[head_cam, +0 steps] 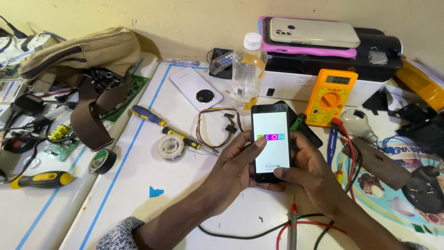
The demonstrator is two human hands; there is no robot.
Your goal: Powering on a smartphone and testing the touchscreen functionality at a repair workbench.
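Note:
A black smartphone (271, 134) with a lit white screen is held upright over the white table (152, 171) by both hands. My left hand (236, 169) wraps its left edge, thumb resting on the screen's left side. My right hand (307, 169) grips the right edge, thumb across the bottom of the screen. Another dark phone (303, 127) lies just behind it. A red probe (293, 222) lies on the table below the hands.
A yellow multimeter (330, 95), a clear water bottle (247, 71), a white device (196, 88), two screwdrivers (148, 115), a solder spool (171, 147), a tape roll (102, 161), a light bulb (358, 122), a khaki bag (83, 55) and stacked phones (310, 34) surround the hands.

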